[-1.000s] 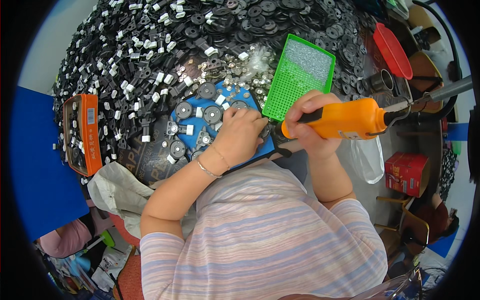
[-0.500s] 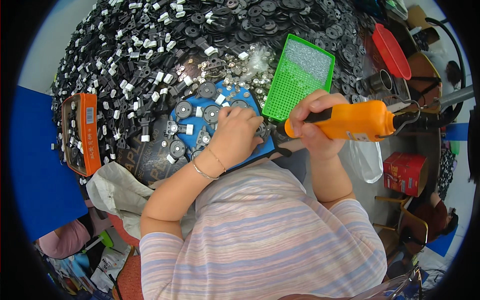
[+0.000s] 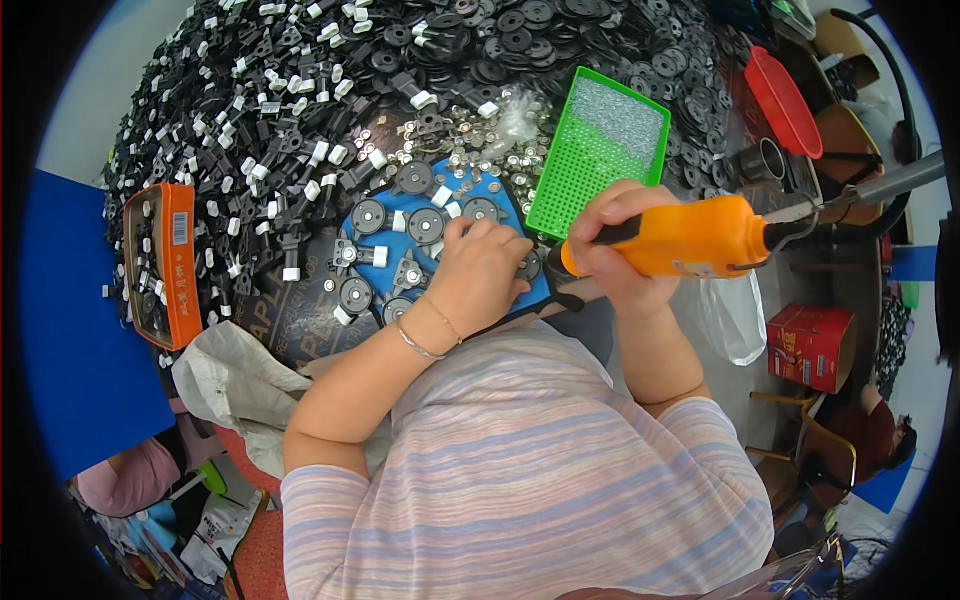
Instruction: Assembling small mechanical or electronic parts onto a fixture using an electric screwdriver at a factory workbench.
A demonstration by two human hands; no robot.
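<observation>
An orange electric screwdriver (image 3: 710, 238) lies almost level in my right hand (image 3: 620, 250), fingers wrapped round its dark front grip. Its tip points left, toward the right edge of a blue work board (image 3: 398, 244). My left hand (image 3: 478, 272) bends over that edge, fingertips against a black disc (image 3: 530, 266) that they partly cover. Around it on the board sit several black discs with metal centres, among them one disc (image 3: 426, 226) beside my knuckles. A black bracket with a white end (image 3: 358, 254) lies at the board's left side.
A heap of black brackets with white ends (image 3: 250, 130) and piled black discs (image 3: 530, 30) cover the far table. Small metal caps (image 3: 465, 145) lie behind the board. A green tray (image 3: 560, 195) holds silvery screws. An orange-rimmed box (image 3: 182, 265) stands left, a red tray (image 3: 780, 100) right.
My left hand has shifted slightly right and down, uncovering more of the discs near it. The screwdriver and my right hand have moved a little left, its rear end tilting up.
</observation>
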